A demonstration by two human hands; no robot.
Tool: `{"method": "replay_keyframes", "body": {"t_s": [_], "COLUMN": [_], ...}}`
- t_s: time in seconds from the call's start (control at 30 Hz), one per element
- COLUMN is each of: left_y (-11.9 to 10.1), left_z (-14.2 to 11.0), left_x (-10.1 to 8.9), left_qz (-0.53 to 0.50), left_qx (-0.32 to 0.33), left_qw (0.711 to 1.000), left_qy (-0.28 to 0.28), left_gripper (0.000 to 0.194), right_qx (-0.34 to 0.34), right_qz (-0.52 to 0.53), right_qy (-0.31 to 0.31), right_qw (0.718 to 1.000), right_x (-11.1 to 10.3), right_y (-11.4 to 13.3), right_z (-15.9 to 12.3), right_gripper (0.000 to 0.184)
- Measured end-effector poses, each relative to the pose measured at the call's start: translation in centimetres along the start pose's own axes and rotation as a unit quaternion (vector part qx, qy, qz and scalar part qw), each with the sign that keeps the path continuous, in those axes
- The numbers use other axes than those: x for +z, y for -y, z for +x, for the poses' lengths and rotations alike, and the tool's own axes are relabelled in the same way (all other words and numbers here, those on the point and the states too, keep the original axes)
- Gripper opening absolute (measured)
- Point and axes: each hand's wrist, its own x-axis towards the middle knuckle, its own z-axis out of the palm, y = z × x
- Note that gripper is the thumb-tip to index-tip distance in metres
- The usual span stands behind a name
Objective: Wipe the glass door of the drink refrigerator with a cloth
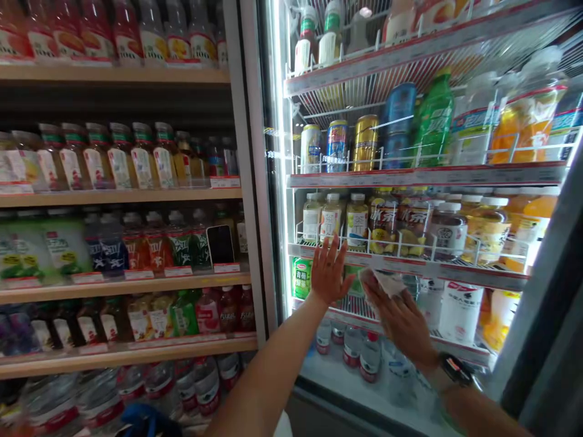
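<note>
My left hand (332, 271) lies flat against the glass door (291, 200) of a lit drinks refrigerator, fingers spread and holding nothing. My right hand (396, 318) presses a crumpled white tissue or cloth (389, 282) onto the same glass, a little to the right and lower. A black smartwatch (456, 370) sits on my right wrist. Behind the glass, directly beyond my hands, are a wire shelf edge (410, 267) and bottled drinks. A green-labelled can (302, 278) stands just left of my left hand.
Inside the refrigerator, wire racks hold cans and bottles (364, 145). To the left, wooden shelves (118, 197) carry rows of bottled drinks. A black phone-like object (221, 244) leans among the bottles. A blue item (146, 422) shows at the bottom edge.
</note>
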Motion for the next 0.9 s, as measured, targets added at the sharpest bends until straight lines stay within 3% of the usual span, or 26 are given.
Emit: {"method": "replay_keyframes", "body": {"t_s": [0.13,0.23,0.3,0.5,0.6,0.73,0.83,0.9], "left_y": [0.0,-0.1,0.0,0.1,0.1,0.1,0.1,0.0], "left_z": [0.1,0.2,0.2,0.2,0.3,0.3,0.3,0.3], "left_x": [0.0,-0.1,-0.2,-0.2,-0.1,0.0,0.0,0.0], "left_qz": [0.001,-0.004,-0.009,-0.012,-0.015,-0.011,-0.015,-0.018], "left_qx": [-0.002,-0.002,0.002,0.007,0.008,0.011,0.009,0.006], "left_qw": [1.0,1.0,1.0,1.0,1.0,0.999,0.999,0.999], "left_qy": [-0.005,-0.007,-0.013,-0.012,-0.021,-0.037,-0.036,-0.034], "left_gripper": [0.072,0.071,0.071,0.072,0.071,0.07,0.07,0.07], "right_qx": [0.077,0.095,0.085,0.016,-0.014,0.005,0.058,0.078], "right_qz": [0.001,0.007,0.005,-0.005,-0.006,-0.016,-0.023,-0.017], "right_qy": [-0.05,-0.063,-0.052,0.009,0.015,-0.005,-0.053,-0.082], "right_qw": [0.996,0.993,0.995,1.0,1.0,1.0,0.997,0.993], "right_x": [-1.8,-1.8,-1.1,1.6,1.6,0.1,-1.0,-1.3], "right_y": [-2.4,-2.6,-1.5,2.6,2.6,0.4,-1.4,-1.9], "right_z": [7.4,9.2,7.6,-2.1,-3.3,2.1,7.6,9.8], "right_gripper": [0.077,0.077,0.077,0.075,0.075,0.076,0.075,0.075]}}
